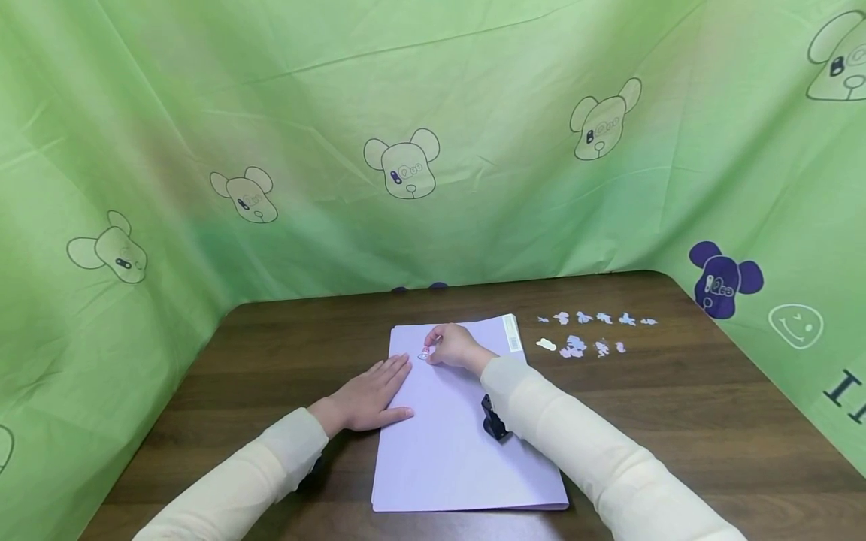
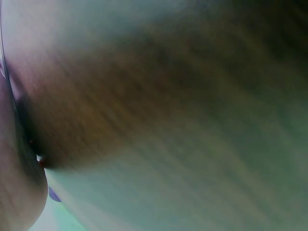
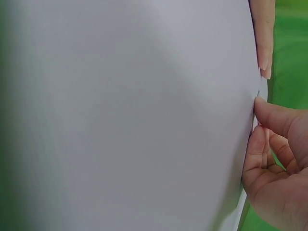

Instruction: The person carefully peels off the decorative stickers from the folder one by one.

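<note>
A pale lilac paper sheet or folder [image 1: 446, 458] lies on the table, long side toward me. My left hand [image 1: 368, 392] rests flat across its left edge with fingers spread. Near the top left of the sheet, my right hand [image 1: 456, 349] pinches a small pink-and-white sticker-like cutout [image 1: 425, 351] between thumb and fingertips, at the paper's surface. The right wrist view shows the curled right hand [image 3: 281, 161] at the sheet's far side, the cutout mostly hidden. Fingers of the left hand [image 3: 263, 41] appear above it. The left wrist view is blurred, with skin at its left edge.
Several small pastel cutouts [image 1: 604, 318] lie in two rows on the brown table [image 1: 676, 421], right of the sheet. A white cloud-shaped piece [image 1: 546, 344] is nearest the sheet. A white barcode label [image 1: 512, 333] marks the sheet's top right corner. Green printed cloth [image 1: 325, 240] hangs behind.
</note>
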`<action>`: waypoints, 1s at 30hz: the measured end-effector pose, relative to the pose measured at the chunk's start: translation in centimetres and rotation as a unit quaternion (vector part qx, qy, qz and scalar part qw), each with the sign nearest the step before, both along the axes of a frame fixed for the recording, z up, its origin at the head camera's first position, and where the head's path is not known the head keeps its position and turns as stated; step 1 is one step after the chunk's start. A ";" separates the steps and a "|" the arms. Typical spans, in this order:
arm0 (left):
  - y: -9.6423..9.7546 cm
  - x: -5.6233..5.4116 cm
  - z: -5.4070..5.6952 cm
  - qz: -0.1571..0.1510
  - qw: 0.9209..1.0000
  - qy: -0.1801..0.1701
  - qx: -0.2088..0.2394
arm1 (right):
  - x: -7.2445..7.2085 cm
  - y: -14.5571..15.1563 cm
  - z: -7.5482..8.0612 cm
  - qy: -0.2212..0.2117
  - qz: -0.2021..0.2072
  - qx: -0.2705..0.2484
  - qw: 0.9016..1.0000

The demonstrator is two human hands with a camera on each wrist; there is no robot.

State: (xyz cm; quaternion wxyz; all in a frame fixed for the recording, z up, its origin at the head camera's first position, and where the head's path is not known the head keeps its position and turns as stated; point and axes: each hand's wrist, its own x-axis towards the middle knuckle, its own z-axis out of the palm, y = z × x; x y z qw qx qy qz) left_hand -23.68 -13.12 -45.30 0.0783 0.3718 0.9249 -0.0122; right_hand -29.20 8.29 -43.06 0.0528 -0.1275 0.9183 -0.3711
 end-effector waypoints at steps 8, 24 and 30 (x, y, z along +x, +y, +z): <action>-0.1 -0.1 -0.1 0.000 1.000 0.003 -0.002 | -0.2 0.0 0.1 0.002 0.005 0.009 1.000; -0.1 0.1 0.2 0.002 1.000 -0.006 0.000 | -0.4 0.1 0.0 -0.005 0.006 0.010 1.000; -0.1 0.0 0.2 0.003 1.000 -0.008 0.001 | -0.6 0.1 -0.2 -0.012 -0.001 0.006 1.000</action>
